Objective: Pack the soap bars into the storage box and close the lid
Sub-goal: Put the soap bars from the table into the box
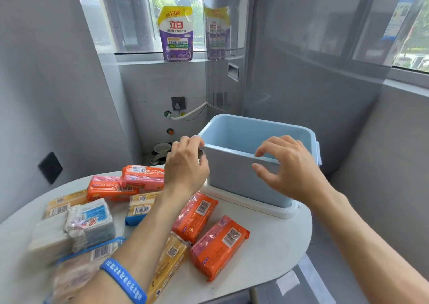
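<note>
Looks like a home laundry corner or utility balcony: grey walls, a detergent refill pouch (175, 34) standing on the windowsill (160, 58), a wall socket (178, 103) with a water tap and hose (188, 114) beside it, trees beyond the glass

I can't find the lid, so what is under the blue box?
The blue storage box stands on a flat white piece, possibly its lid, on the table. Only its edge shows; the box covers the rest.
</note>
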{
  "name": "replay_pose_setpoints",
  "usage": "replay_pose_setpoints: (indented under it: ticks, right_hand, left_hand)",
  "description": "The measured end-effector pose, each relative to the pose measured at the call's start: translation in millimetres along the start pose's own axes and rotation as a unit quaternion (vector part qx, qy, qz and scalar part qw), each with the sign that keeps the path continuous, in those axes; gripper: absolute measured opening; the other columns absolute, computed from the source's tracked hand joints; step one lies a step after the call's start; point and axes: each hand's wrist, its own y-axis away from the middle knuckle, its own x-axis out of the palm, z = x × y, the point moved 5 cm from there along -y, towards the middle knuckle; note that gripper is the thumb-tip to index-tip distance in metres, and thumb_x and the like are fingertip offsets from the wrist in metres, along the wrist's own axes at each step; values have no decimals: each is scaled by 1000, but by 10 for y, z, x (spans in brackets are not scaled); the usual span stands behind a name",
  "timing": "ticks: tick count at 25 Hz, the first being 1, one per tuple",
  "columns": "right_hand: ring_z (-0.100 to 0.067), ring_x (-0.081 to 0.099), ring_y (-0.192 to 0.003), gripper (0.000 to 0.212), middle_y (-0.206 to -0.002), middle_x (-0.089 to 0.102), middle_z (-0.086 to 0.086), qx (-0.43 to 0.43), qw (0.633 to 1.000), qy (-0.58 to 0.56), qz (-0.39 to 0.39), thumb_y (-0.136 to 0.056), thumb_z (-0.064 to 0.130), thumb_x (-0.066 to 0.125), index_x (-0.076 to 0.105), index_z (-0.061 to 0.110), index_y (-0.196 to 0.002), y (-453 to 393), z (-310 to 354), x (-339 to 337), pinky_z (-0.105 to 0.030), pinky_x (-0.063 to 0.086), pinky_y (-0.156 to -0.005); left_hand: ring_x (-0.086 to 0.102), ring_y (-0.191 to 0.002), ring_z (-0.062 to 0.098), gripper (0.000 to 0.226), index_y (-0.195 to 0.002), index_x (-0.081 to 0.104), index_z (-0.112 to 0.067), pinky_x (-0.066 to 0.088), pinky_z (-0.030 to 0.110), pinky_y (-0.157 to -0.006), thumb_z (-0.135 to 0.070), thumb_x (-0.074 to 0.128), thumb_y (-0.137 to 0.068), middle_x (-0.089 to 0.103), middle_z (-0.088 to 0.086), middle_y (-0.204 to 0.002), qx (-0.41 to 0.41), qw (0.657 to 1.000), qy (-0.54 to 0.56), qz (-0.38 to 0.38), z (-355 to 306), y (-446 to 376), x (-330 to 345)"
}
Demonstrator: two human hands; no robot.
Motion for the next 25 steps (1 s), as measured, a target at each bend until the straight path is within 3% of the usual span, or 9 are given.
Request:
replay_pose_setpoints:
  ticks: [2,6,9,12,16,18,20,22,25]
  right_hand:
    - [-20,61,-78,8,-82,69,7,-74,994,-30,70,-78,27,68,70,20,-82,57,316,242,-39,49,-77]
    - [-16,56,-108,46,-118,65,11,-137,917,-9,374,-73,35,69,63,33,-119,405,612,967,-34,48,-87]
    - [-20,49,-118,80,-134,52,11,-140,874,43,463,-64,42,81,45,36,-135,597,572,1270,-40,45,-97]
    - [-22,54,-104,74,-118,58,6,-138,891,39,430,-59,48,84,50,31,-123,608,548,1361,-34,44,-86]
    - [-15,59,-82,51,-93,63,7,13,896,-128,426,-59,48,85,62,27,-99,475,350,1198,-30,46,-66]
    - [-11,62,-81,47,-90,68,6,120,843,-346,394,-65,46,82,68,22,-102,396,230,1023,-30,49,-73]
    - [-25,68,-99,50,-109,72,-8,214,666,-628,343,-76,42,74,70,12,-117,334,217,886,-39,53,-86]
    - [-40,64,-113,52,-127,66,-21,269,530,-754,278,-82,39,66,67,7,-124,266,284,825,-49,53,-91]
    - [-39,71,-98,41,-119,70,-22,321,596,-700,228,-78,31,63,74,10,-111,236,336,830,-44,59,-76]
  left_hand:
    - [59,-89,26,23,-105,59,-21,45,35,-69,-31,56,-84,67,4,-101,-49,989,-42,134,194,129,87]
    - [63,-99,28,54,-118,53,-23,43,35,-69,-61,54,-80,67,6,-113,-52,920,-134,365,429,595,378]
    - [63,-101,30,67,-121,46,-25,39,40,-75,-69,52,-71,67,4,-111,-35,923,-151,351,429,666,489]
    - [61,-103,33,69,-129,41,-27,38,44,-87,-59,56,-69,64,7,-113,-31,924,-181,335,418,705,607]
    - [61,-90,27,68,-127,47,-26,42,34,-72,-46,67,-65,65,6,-109,-219,923,89,303,517,503,508]
    - [66,-85,28,68,-126,54,-15,48,32,-68,-41,69,-65,69,13,-102,-381,800,400,232,661,390,398]
    - [70,-91,33,63,-127,58,-7,55,39,-72,-43,63,-75,71,21,-108,-424,617,628,215,649,349,309]
    - [69,-100,37,60,-125,62,-4,58,43,-73,-44,66,-80,69,25,-115,-393,566,689,224,566,338,199]
    - [72,-92,36,51,-122,60,-1,60,40,-67,-20,70,-76,73,23,-107,-369,578,691,228,360,377,129]
